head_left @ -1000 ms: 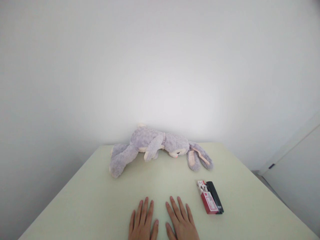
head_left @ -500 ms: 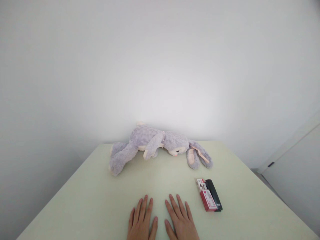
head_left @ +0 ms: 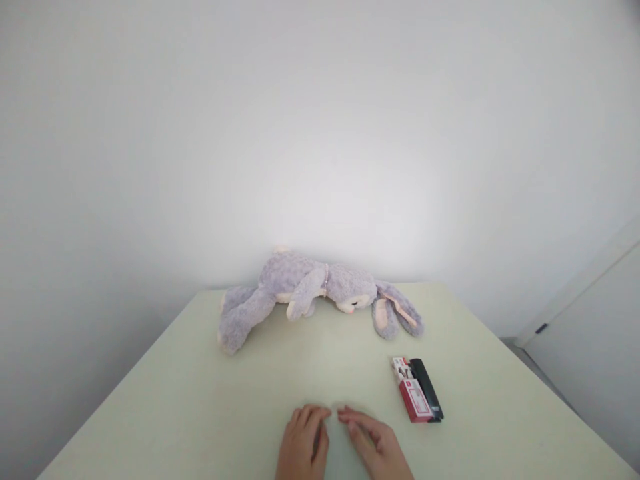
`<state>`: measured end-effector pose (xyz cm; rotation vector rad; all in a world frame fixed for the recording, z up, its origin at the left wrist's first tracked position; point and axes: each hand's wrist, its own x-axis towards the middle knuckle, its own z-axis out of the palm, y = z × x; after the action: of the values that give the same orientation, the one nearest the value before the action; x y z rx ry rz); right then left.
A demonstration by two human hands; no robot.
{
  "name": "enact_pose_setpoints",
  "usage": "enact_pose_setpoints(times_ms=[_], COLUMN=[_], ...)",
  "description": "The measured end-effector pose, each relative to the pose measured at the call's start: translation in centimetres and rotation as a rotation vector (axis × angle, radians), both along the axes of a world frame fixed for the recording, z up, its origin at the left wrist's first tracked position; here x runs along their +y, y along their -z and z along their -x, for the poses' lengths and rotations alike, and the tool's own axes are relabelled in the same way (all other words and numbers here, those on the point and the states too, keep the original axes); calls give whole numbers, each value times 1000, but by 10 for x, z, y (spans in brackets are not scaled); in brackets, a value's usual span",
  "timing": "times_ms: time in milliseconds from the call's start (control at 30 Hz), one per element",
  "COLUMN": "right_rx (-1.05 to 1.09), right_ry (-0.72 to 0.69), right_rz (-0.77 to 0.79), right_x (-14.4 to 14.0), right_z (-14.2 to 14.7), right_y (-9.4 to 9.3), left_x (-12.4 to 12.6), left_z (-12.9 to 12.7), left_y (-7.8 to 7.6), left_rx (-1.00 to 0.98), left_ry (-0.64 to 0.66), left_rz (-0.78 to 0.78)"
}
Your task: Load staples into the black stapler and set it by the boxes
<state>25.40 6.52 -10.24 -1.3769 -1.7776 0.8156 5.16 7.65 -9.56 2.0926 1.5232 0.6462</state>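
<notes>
My left hand [head_left: 303, 443] and my right hand [head_left: 375, 445] rest side by side on the pale green table [head_left: 200, 407] near its front edge. Their fingers are curled inward and the fingertips almost meet; neither holds anything. A small red and white box [head_left: 411, 397] with a black part along its right side lies just right of my right hand. Farther back, a grey plush rabbit [head_left: 310, 291] lies on its side, ears pointing right.
A plain white wall rises right behind the table's far edge. A white door or cabinet front [head_left: 595, 347] stands at the far right, beyond the table's right edge.
Both hands lay flat with fingers stretched forward; now the fingers are curled in toward each other and the hands have drawn slightly back. The rabbit and box have not moved.
</notes>
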Motion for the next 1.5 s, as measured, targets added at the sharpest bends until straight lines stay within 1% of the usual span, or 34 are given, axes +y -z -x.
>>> enact_pose_setpoints(times_ms=[33,67,133,167,233,267,333,400,467,533,600,700,800,900,967,1033,1100,1167,1267,1333,1400,1500], right_rx=[109,168,178,163,91,38,0,-1,4,9,16,44,109,167,183,158,105,50,28,42,60,86], right_ry=[61,157,403,509,717,744,704,630,581,541,505,424,303,180,131,140,195,263,347,371,375,371], right_rz=[31,30,3,34,84,104,132,142,140,136,130,118,108,148,184,189,174,171,168,160,163,178], right_x=[0,0,2,3,8,11,17,23,26,26,23,17,12,10,11,13,16,18,18,16,12,7], right_z=[-13,-29,-70,-92,-133,-149,-168,-168,-156,-137,-112,-67,-18,25,47,61,69,68,54,40,28,17], right_y=[-9,-18,-31,-35,-37,-36,-31,-24,-18,-13,-10,-8,-10,-14,-17,-19,-22,-23,-21,-16,-9,-2], left_x=[1,2,6,9,18,23,35,45,51,51,48,39,27,14,7,2,0,-1,-1,-2,-2,4], left_z=[-14,-28,-59,-75,-103,-117,-139,-155,-161,-154,-136,-92,-42,1,22,33,33,24,9,7,16,44], left_y=[-6,-10,-16,-18,-22,-24,-29,-34,-37,-38,-38,-38,-40,-44,-48,-51,-53,-51,-41,-32,-24,-18], left_rx=[-79,-138,-182,-189,-192,-191,-180,-162,-142,-120,-103,-92,-76,-47,-28,8,65,117,156,158,157,177], left_ry=[54,80,85,89,104,110,114,117,124,115,82,21,-53,-123,-140,-143,-171,-244,-337,-346,-334,-340], left_rz=[64,118,174,194,230,245,261,270,279,282,278,267,260,265,277,279,252,207,169,179,194,165])
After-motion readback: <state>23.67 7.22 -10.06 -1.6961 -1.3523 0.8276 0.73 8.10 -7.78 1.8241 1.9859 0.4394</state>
